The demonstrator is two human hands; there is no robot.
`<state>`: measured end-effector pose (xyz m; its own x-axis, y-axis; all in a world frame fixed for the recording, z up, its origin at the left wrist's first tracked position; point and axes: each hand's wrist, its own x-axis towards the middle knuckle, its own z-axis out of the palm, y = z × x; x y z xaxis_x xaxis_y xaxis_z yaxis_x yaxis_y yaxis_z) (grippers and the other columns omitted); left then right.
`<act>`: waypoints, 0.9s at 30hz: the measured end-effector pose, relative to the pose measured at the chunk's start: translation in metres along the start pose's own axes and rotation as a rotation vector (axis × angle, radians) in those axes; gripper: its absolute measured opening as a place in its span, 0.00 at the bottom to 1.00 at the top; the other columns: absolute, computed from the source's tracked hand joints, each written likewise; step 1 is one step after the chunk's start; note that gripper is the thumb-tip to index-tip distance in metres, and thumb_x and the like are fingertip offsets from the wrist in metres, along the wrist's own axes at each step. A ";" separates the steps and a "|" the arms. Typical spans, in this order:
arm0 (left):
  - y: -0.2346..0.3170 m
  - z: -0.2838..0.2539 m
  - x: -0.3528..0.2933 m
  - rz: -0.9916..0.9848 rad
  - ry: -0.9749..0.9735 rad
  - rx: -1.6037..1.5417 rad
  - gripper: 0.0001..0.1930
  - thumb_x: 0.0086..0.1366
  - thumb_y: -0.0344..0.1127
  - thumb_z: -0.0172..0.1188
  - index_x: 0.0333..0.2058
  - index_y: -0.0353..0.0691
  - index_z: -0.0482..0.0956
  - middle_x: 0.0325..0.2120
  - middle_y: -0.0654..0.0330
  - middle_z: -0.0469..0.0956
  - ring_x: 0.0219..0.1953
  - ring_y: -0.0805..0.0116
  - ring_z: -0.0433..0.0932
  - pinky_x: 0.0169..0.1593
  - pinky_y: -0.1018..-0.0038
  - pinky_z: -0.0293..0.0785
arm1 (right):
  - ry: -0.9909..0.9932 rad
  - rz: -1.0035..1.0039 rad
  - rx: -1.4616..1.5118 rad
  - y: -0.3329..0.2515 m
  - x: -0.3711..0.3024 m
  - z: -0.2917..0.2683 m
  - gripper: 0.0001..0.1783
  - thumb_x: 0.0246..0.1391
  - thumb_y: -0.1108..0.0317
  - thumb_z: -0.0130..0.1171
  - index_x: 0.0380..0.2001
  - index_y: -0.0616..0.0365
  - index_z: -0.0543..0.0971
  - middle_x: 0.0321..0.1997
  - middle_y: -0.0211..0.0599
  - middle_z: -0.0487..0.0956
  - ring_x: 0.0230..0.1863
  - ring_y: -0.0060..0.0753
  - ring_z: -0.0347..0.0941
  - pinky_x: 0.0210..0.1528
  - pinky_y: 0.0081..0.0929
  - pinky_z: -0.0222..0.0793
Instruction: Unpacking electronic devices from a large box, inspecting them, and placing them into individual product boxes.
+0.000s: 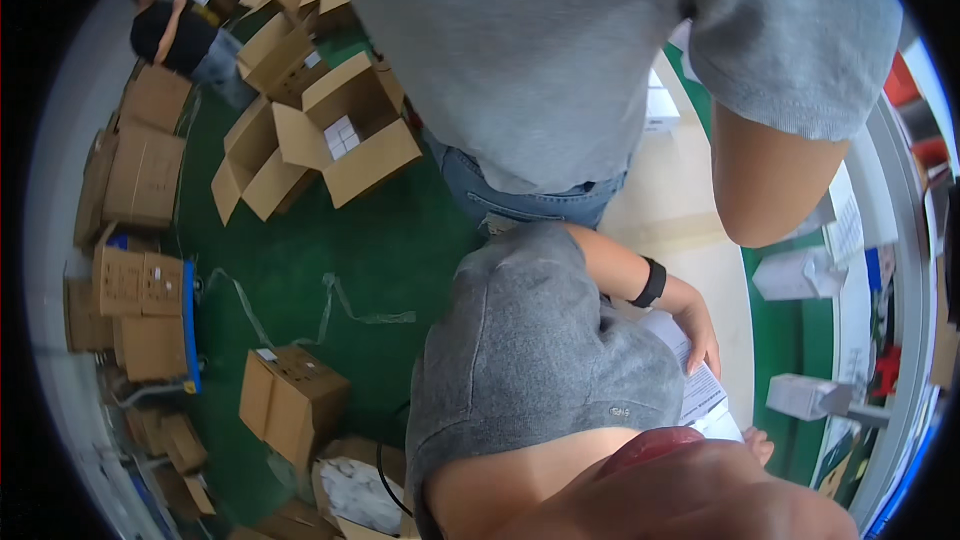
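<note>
My left hand (703, 340), with a black band at the wrist, bends its fingers over a white printed carton (703, 395) at the right of the view. Of my right hand (761, 446) only curled fingers show, against the carton's lower end. The rest of that hand is hidden. The carton lies over the pale worktop (735, 315), close to my chest, and its near part is covered by my grey shirt.
Close on my left stands a person in a grey shirt (560, 60). White cartons (800, 275) sit beyond the worktop. Open cardboard boxes (345, 130) stand on the green floor (380, 250), with loose clear strapping. A loaded blue trolley (190, 325) is at left; another person (180, 35) stands far back.
</note>
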<state>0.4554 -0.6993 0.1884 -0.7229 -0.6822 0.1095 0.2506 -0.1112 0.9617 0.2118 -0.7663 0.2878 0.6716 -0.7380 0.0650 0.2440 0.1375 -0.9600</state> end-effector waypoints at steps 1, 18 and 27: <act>0.006 0.005 0.009 0.025 0.044 0.010 0.40 0.46 0.34 0.64 0.57 0.33 0.54 0.56 0.52 0.57 0.57 0.63 0.57 0.57 0.73 0.52 | -0.056 -0.007 -0.139 -0.004 0.006 -0.015 0.11 0.50 0.62 0.45 0.29 0.61 0.64 0.33 0.38 0.63 0.37 0.31 0.59 0.41 0.25 0.55; 0.008 -0.022 0.075 -0.095 0.830 0.887 0.25 0.42 0.54 0.63 0.34 0.40 0.76 0.29 0.50 0.76 0.34 0.54 0.75 0.37 0.66 0.71 | 0.291 0.115 -0.163 0.067 0.083 -0.071 0.14 0.53 0.63 0.52 0.37 0.62 0.74 0.32 0.29 0.75 0.32 0.18 0.69 0.30 0.16 0.62; 0.029 -0.028 0.080 -0.073 0.809 1.366 0.22 0.50 0.56 0.56 0.25 0.40 0.78 0.19 0.55 0.76 0.24 0.58 0.76 0.28 0.68 0.71 | 0.324 -0.630 -1.013 0.037 0.067 -0.027 0.09 0.49 0.76 0.47 0.33 0.59 0.75 0.34 0.35 0.75 0.34 0.32 0.72 0.36 0.22 0.66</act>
<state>0.4228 -0.7769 0.2177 -0.0765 -0.9421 0.3265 -0.8319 0.2408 0.5000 0.2468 -0.8280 0.2496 0.3942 -0.6393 0.6603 -0.2863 -0.7681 -0.5728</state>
